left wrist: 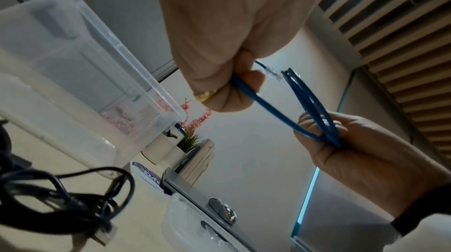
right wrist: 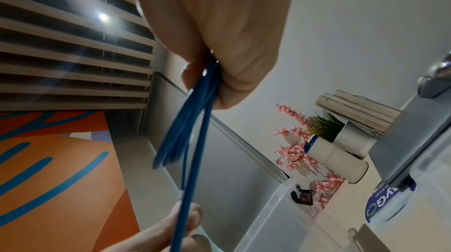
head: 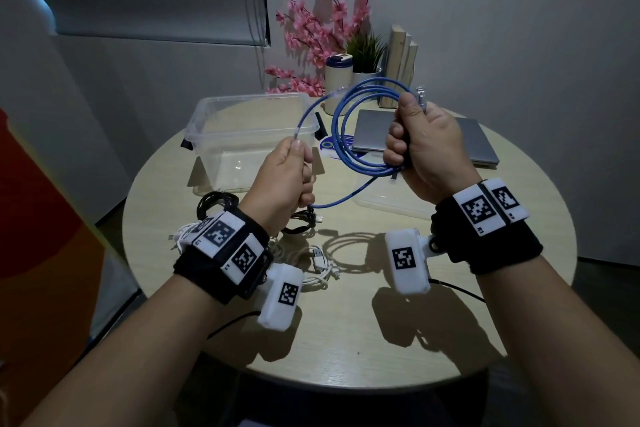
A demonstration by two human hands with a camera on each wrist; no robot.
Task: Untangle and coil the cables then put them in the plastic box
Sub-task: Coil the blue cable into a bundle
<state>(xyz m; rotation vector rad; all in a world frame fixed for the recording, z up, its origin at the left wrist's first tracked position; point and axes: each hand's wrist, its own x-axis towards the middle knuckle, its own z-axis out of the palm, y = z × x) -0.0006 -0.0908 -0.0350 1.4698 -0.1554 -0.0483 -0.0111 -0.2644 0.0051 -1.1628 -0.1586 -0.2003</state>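
Looking down over a round, pale wooden bench, the head view shows two bare hands raised above it, both on one thin blue network cable. At far left on the bench lies a tangled bundle of black cables, with a loose white USB cable in front of it, partly hidden by the left wrist. Behind them stands a clear, lidless rectangular plastic box, holding nothing that can be seen. The left hand has its grip closed around a single free strand of the blue cable, thumb pressed on top; from the fist the strand rises and arcs right. The right hand, held slightly higher, has its grip curled tight around several stacked loops of the same cable, forming a coil that stands upright in the air, well above the bench and outside the box. A clear plastic plug pokes up just beside the right thumb. Under the right hand a flat clear plastic lid rests on the bench. Behind it lies a closed grey laptop. At the back edge stand pink artificial blossoms, a small green potted plant and upright books.
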